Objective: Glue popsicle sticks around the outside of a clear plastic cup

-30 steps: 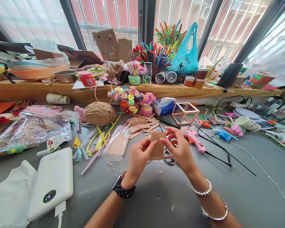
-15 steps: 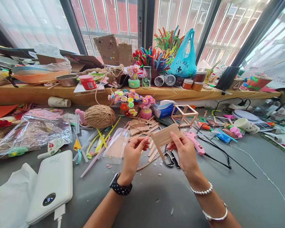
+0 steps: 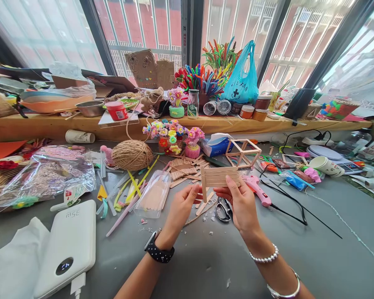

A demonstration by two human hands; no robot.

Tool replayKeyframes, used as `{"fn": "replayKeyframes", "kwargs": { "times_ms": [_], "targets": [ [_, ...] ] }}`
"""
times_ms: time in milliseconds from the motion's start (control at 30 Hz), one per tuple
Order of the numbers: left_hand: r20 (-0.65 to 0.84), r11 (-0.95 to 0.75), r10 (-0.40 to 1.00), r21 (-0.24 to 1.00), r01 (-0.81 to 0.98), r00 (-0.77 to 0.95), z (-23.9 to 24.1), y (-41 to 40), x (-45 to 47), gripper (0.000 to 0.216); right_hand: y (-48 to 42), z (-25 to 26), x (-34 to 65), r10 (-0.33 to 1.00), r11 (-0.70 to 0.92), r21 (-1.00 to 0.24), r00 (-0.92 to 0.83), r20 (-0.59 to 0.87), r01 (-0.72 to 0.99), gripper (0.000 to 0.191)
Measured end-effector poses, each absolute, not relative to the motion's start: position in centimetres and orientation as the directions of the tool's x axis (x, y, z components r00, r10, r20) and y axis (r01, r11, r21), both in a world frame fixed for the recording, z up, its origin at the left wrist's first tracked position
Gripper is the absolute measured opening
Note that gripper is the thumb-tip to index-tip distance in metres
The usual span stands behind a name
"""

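Note:
My right hand point(image 3: 241, 202) pinches a small panel of glued popsicle sticks point(image 3: 220, 176), held up above the grey table with its slats lying level and one cross stick hanging down at its left end. My left hand point(image 3: 180, 209), with a black watch on the wrist, is beside it with curled fingers, its thumb touching the lower end of that cross stick. Scissors point(image 3: 223, 209) lie on the table just beneath the hands, among loose popsicle sticks point(image 3: 182, 170).
A pink glue gun point(image 3: 257, 189) with a black cord lies right of the hands. A stick-frame cube point(image 3: 243, 153), twine ball point(image 3: 132, 155), pipe-cleaner flowers point(image 3: 174, 135) and a clear plastic lid point(image 3: 154, 193) stand behind. A white power bank point(image 3: 67, 249) lies at front left.
The stick panel has been turned from upright slats to level slats and lifted a little. My right hand now carries it, while my left hand has slipped down to its lower left end.

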State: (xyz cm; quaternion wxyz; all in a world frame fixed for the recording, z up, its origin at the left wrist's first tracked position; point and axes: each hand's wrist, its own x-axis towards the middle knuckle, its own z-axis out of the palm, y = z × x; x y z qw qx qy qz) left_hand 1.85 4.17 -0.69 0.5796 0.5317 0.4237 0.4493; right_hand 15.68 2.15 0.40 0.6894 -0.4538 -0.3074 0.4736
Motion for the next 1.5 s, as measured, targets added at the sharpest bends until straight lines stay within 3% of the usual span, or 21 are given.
{"fn": "replayKeyframes", "kwargs": {
  "times_ms": [200, 433, 600, 867, 1067, 1200, 1300, 1367, 1433, 1500],
  "targets": [
    [-0.109, 0.191, 0.911, 0.967, -0.172, 0.399, -1.0, 3.6, 2.8, 0.035, 1.9, 0.1, 14.9, 0.946, 0.119, -0.924, 0.324, -0.006, -0.363, 0.027],
    [-0.140, 0.265, 0.865, 0.943, -0.201, 0.482, -1.1, 3.1, 3.3, 0.038, 1.7, -0.8, 15.1, 0.891, 0.185, -0.982, 0.427, 0.156, -0.025, 0.026],
    [-0.137, 0.312, 0.824, 0.920, -0.238, 0.551, -1.0, 2.4, 3.8, 0.039, 1.4, -0.4, 14.6, 0.891, 0.194, -0.977, 0.401, 0.215, 0.095, 0.029],
    [-0.124, 0.417, 0.746, 0.852, -0.315, 0.654, -1.2, 2.0, 3.7, 0.036, 0.8, -0.1, 14.4, 0.895, 0.206, -0.975, 0.385, 0.224, 0.087, 0.034],
    [-0.145, 0.445, 0.740, 0.837, -0.317, 0.656, -1.3, 2.0, 3.8, 0.033, 0.8, -0.2, 14.4, 0.923, 0.135, -0.991, 0.363, 0.131, 0.016, 0.037],
    [-0.139, 0.265, 0.836, 0.950, -0.168, 0.531, -0.7, 1.9, 4.2, 0.033, 1.3, -0.4, 14.6, 0.868, 0.176, -0.979, 0.454, 0.203, 0.100, 0.032],
    [0.022, -0.071, 0.917, 0.991, 0.110, 0.399, -0.7, 1.6, 4.3, 0.023, 1.6, -0.5, 14.7, 0.866, 0.180, -0.978, 0.454, 0.210, 0.110, 0.026],
    [0.222, -0.338, 0.923, 0.859, 0.385, 0.314, -1.0, 1.4, 4.2, 0.015, 1.7, -0.7, 14.7, 0.871, 0.171, -0.976, 0.441, 0.214, 0.135, 0.023],
    [0.432, -0.515, 0.851, 0.582, 0.629, 0.298, -1.3, 1.2, 4.1, 0.012, 1.7, -0.9, 14.5, 0.878, 0.186, -0.967, 0.411, 0.244, 0.176, 0.022],
    [0.570, -0.566, 0.753, 0.306, 0.765, 0.329, -1.6, 1.1, 4.1, 0.015, 1.8, -1.1, 14.3, 0.881, 0.211, -0.956, 0.384, 0.276, 0.204, 0.022]
  ]
}}
